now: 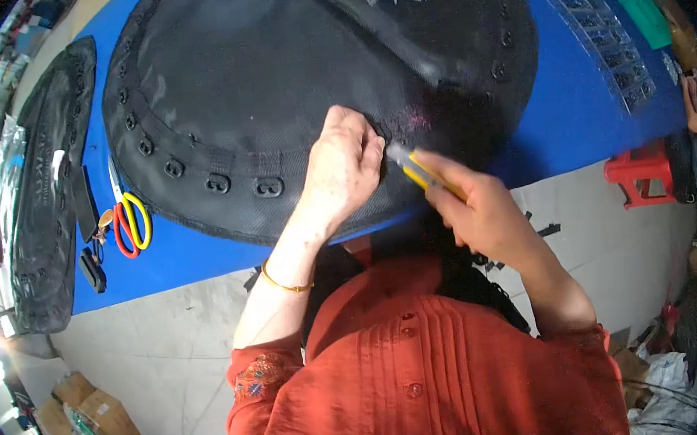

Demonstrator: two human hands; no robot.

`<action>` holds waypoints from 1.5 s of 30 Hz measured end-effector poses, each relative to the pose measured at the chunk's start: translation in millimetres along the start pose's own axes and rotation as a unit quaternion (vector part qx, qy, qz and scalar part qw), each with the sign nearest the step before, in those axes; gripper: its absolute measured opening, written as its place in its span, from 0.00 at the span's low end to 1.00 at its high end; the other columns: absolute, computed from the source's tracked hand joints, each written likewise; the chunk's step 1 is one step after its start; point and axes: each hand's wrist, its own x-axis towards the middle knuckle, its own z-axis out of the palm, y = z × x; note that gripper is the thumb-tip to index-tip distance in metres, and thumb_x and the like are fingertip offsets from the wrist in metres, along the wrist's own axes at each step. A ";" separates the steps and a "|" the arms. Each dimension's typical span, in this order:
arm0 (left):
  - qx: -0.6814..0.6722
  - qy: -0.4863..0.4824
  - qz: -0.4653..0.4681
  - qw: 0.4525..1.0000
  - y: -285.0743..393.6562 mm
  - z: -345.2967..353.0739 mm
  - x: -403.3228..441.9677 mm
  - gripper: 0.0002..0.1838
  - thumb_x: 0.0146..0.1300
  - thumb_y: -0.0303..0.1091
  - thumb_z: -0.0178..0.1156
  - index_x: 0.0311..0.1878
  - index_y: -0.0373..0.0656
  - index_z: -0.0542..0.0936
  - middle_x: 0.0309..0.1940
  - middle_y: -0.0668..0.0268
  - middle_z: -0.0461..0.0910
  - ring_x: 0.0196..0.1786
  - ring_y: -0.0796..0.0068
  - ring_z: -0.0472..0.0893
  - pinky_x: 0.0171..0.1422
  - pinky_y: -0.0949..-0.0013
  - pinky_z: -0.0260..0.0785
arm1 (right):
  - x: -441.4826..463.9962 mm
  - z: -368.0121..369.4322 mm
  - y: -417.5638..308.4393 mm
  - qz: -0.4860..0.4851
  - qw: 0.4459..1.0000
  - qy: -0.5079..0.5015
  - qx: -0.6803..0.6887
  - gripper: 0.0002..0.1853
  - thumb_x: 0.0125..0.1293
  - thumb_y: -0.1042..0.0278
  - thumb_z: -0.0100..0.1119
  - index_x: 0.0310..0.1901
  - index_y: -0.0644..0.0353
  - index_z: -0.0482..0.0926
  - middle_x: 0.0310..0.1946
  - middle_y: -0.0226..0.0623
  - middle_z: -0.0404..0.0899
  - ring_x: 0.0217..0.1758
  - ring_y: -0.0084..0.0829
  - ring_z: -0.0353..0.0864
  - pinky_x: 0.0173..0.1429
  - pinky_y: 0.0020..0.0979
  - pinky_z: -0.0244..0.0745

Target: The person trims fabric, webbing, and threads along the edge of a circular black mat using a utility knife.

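Observation:
A large round black fabric piece [264,81] lies on the blue table, with black plastic buckles [268,186] along its rim. My left hand [344,162] is closed, its fingers pinched at the fabric near the lower edge; what they grip is hidden. In my right hand [481,207] is a yellow and grey cutter [418,170], its tip close beside my left fingertips at the fabric. The point where the tip meets the material is blurred.
Scissors with red and yellow handles [133,225] lie at the left on the blue table [174,267]. Another black piece [45,192] is at the far left. A clear compartment tray [588,18], a green object [639,10] and a red stool [640,176] are at the right.

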 end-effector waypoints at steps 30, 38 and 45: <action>0.076 0.030 0.042 0.996 0.2 14.8 4.4 0.10 0.67 0.33 0.66 0.38 0.36 0.78 0.43 0.48 0.78 0.43 0.40 0.82 0.50 0.49 0.77 | -8.3 6.3 28.2 -0.065 0.990 0.103 -0.066 0.25 0.75 0.65 0.60 0.72 0.52 0.74 0.39 0.44 0.82 0.40 0.40 0.82 0.44 0.39 0.79; 0.042 0.000 0.015 0.999 -8.9 6.6 3.2 0.09 0.66 0.30 0.67 0.40 0.33 0.79 0.41 0.50 0.79 0.44 0.47 0.82 0.51 0.54 0.76 | -5.4 0.7 21.0 -0.075 0.991 0.102 -0.041 0.24 0.74 0.65 0.61 0.70 0.58 0.76 0.59 0.56 0.82 0.63 0.55 0.82 0.62 0.43 0.80; 0.030 -0.031 -0.008 0.999 -4.5 0.2 5.3 0.08 0.65 0.27 0.66 0.37 0.33 0.78 0.43 0.48 0.79 0.47 0.44 0.82 0.56 0.52 0.76 | 12.1 -2.1 18.8 -0.059 0.995 0.079 0.033 0.25 0.77 0.67 0.59 0.75 0.49 0.74 0.28 0.27 0.78 0.22 0.15 0.74 0.27 0.23 0.73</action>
